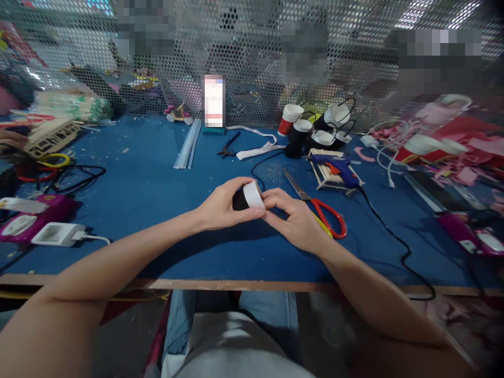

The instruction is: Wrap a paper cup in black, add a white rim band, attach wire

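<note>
A small black paper cup [239,199] lies on its side above the table, with a white band [254,195] round its right end. My left hand [224,206] wraps round the black part, its thumb along the near side. From the right, my right hand [293,215] pinches the banded end with thumb and fingers. Red-and-yellow-handled scissors [328,215] lie partly behind my right hand. Behind the cup a thin black cord [255,170] curves over the table toward several black-wrapped cups [299,136]. Inside the held cup I cannot see.
A blue glue gun [336,167] rests on a rack of wooden sticks. Farther back lie pliers [229,146], a white ribbon [255,153], clear glue sticks [187,147] and a phone [213,102]. At left, another person's hand [11,139] is near cords and a white plug [59,234].
</note>
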{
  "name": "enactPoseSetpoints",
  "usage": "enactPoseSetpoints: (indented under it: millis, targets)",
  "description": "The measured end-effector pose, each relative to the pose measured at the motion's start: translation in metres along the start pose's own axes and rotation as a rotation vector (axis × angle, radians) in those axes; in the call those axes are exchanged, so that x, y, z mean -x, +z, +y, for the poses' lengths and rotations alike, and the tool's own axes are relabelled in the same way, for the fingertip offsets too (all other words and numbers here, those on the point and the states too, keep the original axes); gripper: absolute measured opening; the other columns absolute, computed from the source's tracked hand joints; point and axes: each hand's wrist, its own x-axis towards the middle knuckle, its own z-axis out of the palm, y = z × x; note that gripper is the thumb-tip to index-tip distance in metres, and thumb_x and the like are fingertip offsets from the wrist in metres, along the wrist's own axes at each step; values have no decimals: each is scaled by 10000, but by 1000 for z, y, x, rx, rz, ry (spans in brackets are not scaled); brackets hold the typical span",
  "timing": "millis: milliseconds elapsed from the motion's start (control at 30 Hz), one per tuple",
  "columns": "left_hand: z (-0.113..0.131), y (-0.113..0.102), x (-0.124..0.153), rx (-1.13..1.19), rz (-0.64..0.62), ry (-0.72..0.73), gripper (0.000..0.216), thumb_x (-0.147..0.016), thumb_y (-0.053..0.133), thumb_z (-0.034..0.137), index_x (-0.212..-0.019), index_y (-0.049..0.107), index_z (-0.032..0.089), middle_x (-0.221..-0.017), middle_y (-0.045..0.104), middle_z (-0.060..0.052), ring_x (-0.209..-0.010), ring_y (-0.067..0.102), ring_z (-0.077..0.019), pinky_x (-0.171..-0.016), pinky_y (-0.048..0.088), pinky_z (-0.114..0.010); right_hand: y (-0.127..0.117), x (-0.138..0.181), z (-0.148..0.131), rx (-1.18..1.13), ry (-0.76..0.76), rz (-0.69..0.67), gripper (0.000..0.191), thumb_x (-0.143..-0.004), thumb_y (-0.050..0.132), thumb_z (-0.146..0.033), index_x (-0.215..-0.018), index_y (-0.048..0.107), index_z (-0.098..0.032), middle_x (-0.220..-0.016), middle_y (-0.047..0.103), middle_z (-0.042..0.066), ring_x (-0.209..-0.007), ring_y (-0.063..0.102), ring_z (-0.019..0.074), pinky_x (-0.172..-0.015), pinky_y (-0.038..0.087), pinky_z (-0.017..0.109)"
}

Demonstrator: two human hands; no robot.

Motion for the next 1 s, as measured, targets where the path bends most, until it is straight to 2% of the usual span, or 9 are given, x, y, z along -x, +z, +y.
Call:
enactPoseSetpoints:
  millis: [133,333,533,667,733,867,1000]
  targets:
    - [-2,1,-1,-8,3,2,715,-624,705,464,-1221,466,152,-1182,559,-141,-1070,526,-301,-933,378,-425,-1,0,0,-36,43,13,97,-831,542,-283,-798,584,-202,-926,594,46,-882,564,166,-814,444,332]
    - [-4,5,0,-36,3,15,670,-645,688,446,-1209,477,154,-1166,571,-138,-1076,528,-305,-931,386,-435,0,-1,-1,-53,94,-9,118,-827,544,-294,-777,590,-198,-915,597,42,-873,559,161,-817,437,330]
    - [-1,4,1,-31,-50,-23,682,-654,674,469,-1213,471,135,-1206,542,-155,-1084,523,-305,-925,395,-434,2,-2,-1,-124,162,19,145,-797,575,-300,-709,583,-184,-888,607,31,-826,557,150,-779,426,308]
    - [-2,2,0,107,-24,-47,787,-615,726,420,-1286,403,169,-1256,500,-141,-1142,480,-295,-970,367,-424,2,-6,12,-427,356,227,174,-753,615,-347,-692,580,-188,-695,600,-6,-669,555,132,-661,454,283]
    - [-6,3,-1,246,13,-44,815,-623,734,374,-1317,348,191,-1281,476,-128,-1150,477,-274,-967,380,-399,0,-10,20,-634,431,320,186,-743,615,-379,-710,575,-200,-691,617,-5,-674,580,143,-659,478,292]
    - [-17,11,-3,393,36,-38,811,-619,747,319,-1302,325,206,-1248,493,-125,-1081,525,-245,-893,435,-364,-9,-15,30,-828,453,314,212,-788,534,-426,-872,603,-245,-926,675,12,-896,616,182,-788,503,356]
    - [-23,23,-1,339,24,-31,785,-587,765,328,-1259,384,181,-1185,534,-131,-1051,532,-255,-875,439,-383,-9,-14,29,-981,562,298,214,-751,581,-409,-883,627,-247,-899,696,2,-890,628,178,-798,519,348]
